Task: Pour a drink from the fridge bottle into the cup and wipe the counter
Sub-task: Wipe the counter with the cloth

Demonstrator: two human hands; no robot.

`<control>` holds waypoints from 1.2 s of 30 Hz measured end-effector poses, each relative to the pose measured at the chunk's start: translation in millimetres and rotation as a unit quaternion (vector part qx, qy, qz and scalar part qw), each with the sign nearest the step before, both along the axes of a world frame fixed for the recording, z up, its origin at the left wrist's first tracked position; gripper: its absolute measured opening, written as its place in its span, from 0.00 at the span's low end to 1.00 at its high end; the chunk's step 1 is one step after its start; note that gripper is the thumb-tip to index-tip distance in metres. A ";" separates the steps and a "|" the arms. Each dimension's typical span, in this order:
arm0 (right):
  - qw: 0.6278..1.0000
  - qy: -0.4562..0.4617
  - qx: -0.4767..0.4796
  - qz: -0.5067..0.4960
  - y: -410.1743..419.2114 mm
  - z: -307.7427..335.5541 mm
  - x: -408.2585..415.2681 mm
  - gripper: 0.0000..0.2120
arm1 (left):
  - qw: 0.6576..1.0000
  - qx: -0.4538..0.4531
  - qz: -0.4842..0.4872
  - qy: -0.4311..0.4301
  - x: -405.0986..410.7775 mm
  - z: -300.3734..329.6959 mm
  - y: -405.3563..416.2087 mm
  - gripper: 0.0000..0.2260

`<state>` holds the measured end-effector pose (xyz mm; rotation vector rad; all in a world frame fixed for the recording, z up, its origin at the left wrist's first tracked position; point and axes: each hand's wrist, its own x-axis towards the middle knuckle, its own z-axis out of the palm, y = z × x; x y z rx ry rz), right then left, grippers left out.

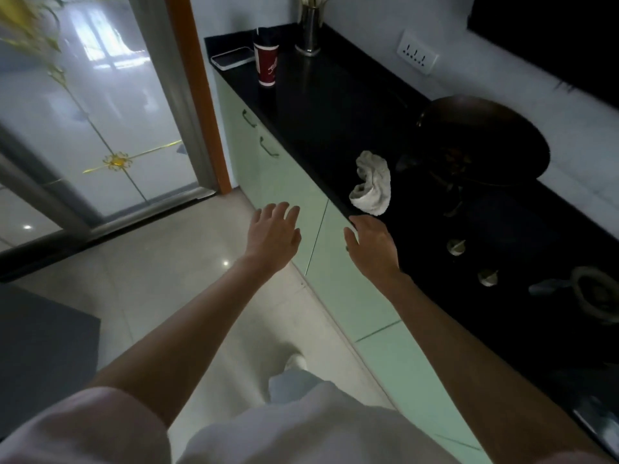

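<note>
Red cup (267, 63) upright upper centre, contents unseen; left hand (273, 237) and right hand (373, 244) spread, holding nothing; white cloth (371, 189) mid-frame on counter (335, 112).

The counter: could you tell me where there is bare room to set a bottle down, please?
The counter is bare between the red cup and the white cloth, left of the wok. Nearer, the stove knobs and burner crowd it.

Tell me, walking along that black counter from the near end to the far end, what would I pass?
Stove knobs → right hand at the counter edge → white cloth → dark wok → red cup → phone and steel utensil holder.
</note>
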<state>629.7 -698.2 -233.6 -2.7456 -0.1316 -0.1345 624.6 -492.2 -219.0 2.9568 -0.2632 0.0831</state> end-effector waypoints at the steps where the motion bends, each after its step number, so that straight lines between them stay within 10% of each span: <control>1: 1.000 0.003 -0.005 0.003 -0.9 5.0 17.6 0.18 | 1.000 -0.001 -0.002 -0.007 17.0 3.9 -1.1 0.22; 12: 0.997 0.046 -0.060 0.021 -13.8 -0.4 141.2 0.23 | 1.000 -0.013 -0.024 0.008 141.5 4.4 4.5 0.22; 36: 0.929 0.227 -0.078 -0.281 -15.8 -39.7 245.0 0.44 | 0.972 -0.010 -0.233 0.030 317.0 -16.2 16.2 0.21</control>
